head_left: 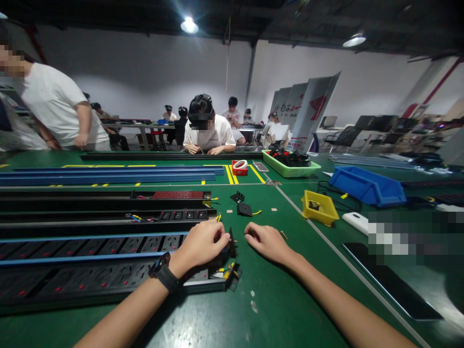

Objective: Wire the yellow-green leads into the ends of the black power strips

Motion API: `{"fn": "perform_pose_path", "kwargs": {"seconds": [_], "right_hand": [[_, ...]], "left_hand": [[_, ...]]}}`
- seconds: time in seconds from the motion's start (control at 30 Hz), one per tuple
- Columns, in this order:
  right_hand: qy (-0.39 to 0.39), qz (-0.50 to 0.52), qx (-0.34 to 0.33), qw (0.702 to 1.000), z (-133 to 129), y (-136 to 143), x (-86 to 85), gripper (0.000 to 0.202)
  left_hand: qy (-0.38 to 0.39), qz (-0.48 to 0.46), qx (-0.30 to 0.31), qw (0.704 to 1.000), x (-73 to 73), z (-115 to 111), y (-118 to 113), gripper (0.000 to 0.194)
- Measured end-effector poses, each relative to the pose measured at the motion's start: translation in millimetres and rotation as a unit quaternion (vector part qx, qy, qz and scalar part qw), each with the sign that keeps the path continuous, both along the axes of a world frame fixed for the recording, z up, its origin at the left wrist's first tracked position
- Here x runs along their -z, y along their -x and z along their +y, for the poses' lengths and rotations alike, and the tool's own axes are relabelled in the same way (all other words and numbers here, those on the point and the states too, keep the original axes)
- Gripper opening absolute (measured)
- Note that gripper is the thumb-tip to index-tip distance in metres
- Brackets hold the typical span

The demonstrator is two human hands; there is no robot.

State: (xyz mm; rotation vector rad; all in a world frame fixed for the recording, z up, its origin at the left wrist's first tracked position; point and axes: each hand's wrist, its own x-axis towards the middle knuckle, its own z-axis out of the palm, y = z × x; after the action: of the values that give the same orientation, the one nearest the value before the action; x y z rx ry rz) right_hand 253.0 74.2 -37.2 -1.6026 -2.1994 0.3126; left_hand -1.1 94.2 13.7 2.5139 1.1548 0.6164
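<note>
My left hand (pixel 206 241), with a black watch on the wrist, reaches over the right end of a black socket strip with blue edges (pixel 152 244). Its thumb and fingers pinch a small black end plate (pixel 232 242) that stands upright at the strip's end. To the right of the plate, my right hand (pixel 266 240) hovers with its fingers curled together; whether anything small is between them cannot be made out. Nearer to me lies another black socket strip (pixel 123 274), with yellow and green wires at its end. A screw (pixel 283 235) lies right of my right hand.
Behind are two open black housings (pixel 181 215), a black cover (pixel 244 209) with a wire, and blue rails (pixel 116 177). Yellow (pixel 319 208), blue (pixel 368 186), green (pixel 290 166) and red (pixel 239 169) containers stand farther back. A tablet (pixel 391 280) lies right. People sit opposite; one stands left.
</note>
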Motion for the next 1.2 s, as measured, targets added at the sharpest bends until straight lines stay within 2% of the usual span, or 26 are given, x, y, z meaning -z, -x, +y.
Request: {"fn": "perform_pose_path", "kwargs": {"seconds": [0.2,1.2], "right_hand": [[-0.005,-0.013,0.006,1.0,0.3,-0.2,0.2,0.014],[0.005,-0.026,0.008,1.0,-0.3,1.1,-3.5,0.016]], "left_hand": [[-0.008,0.011,0.001,1.0,0.5,2.6,0.0,0.031],[-0.008,0.013,0.004,1.0,1.7,2.9,1.6,0.028]]}}
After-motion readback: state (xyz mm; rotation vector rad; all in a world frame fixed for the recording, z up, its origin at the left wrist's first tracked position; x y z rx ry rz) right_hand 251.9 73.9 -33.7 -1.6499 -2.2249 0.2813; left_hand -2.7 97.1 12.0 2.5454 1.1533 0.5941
